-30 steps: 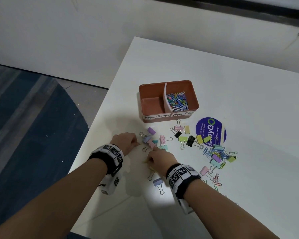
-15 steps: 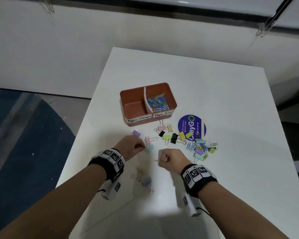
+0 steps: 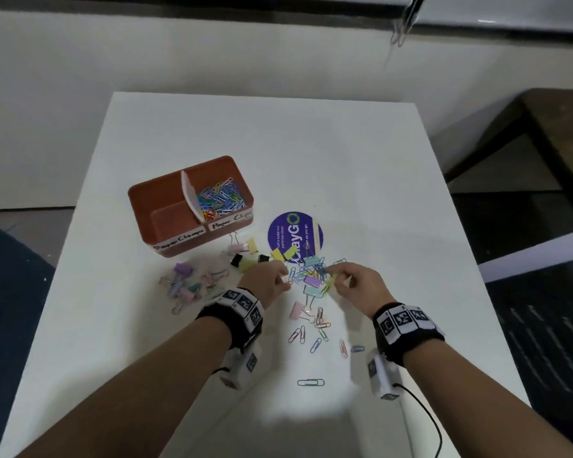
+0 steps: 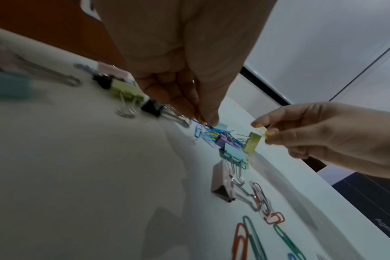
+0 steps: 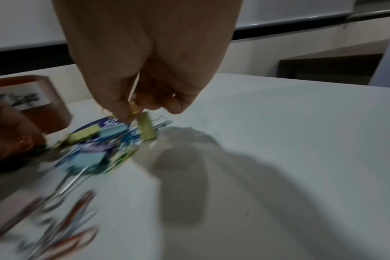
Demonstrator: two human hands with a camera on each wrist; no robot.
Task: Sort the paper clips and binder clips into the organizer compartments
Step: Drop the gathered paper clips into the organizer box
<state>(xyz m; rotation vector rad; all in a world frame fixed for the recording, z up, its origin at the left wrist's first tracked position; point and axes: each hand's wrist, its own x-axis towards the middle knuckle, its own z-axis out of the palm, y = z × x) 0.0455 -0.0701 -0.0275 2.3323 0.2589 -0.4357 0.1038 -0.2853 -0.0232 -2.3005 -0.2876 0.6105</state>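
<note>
The orange organizer [image 3: 166, 233] stands at the table's left; its right compartment holds paper clips [image 3: 220, 200] and its left one is empty. A tangle of paper clips and binder clips [image 3: 311, 276] lies in front of me, between my hands. My left hand [image 3: 286, 280] pinches a paper clip [image 4: 199, 117] at the tangle's left edge. My right hand [image 3: 336, 276] pinches the wire handle of a yellow-green binder clip [image 4: 253, 140] at its right edge and lifts the clip on end. In the blurred right wrist view that binder clip [image 5: 147, 128] hangs under my fingertips [image 5: 122, 112].
A round purple sticker [image 3: 295, 238] lies beyond the tangle. Pastel binder clips [image 3: 187, 285] sit to the left, with yellow and black ones [image 3: 245, 259] nearer the organizer. Loose paper clips [image 3: 315, 335] are scattered toward me. A dark table [image 3: 543, 143] stands off to the right.
Both hands have moved right, from the pastel binder clips on the left to the tangled pile by the sticker. The right hand now holds a yellow-green binder clip.
</note>
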